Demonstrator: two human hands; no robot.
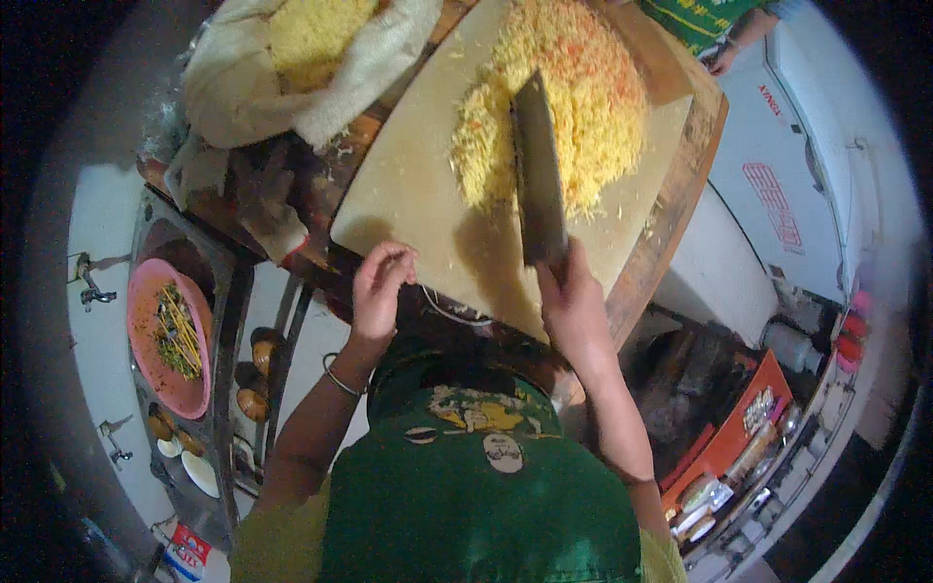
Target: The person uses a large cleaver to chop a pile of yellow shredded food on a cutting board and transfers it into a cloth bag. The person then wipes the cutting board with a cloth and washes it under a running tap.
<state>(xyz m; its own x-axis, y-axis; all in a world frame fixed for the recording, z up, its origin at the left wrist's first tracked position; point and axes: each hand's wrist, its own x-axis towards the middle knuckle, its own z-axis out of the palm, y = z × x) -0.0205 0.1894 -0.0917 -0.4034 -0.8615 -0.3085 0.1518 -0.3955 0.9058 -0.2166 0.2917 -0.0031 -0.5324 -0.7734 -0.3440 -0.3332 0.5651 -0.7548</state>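
Observation:
My right hand (572, 310) grips the handle of a wide-bladed cleaver (538, 175), its blade reaching over the near side of a heap of finely chopped yellow food (598, 146). Orange-red bits are mixed into the far part of the heap. Under it lies a pale cutting board (408, 182) on a wooden table (667, 208). My left hand (383, 284) holds nothing that I can see; its fingers are curled loosely apart by the board's near left edge. A thin white loop (455, 315) shows at the near edge of the board.
A white cloth sack (233, 95) of yellow shreds (321, 36) stands far left. A work glove (273, 218) lies nearby. Left is a pink basin (171, 339) with scraps and sticks. Another person's hand (721, 58) is by a white chest freezer (773, 167). An orange tray (765, 393) sits right.

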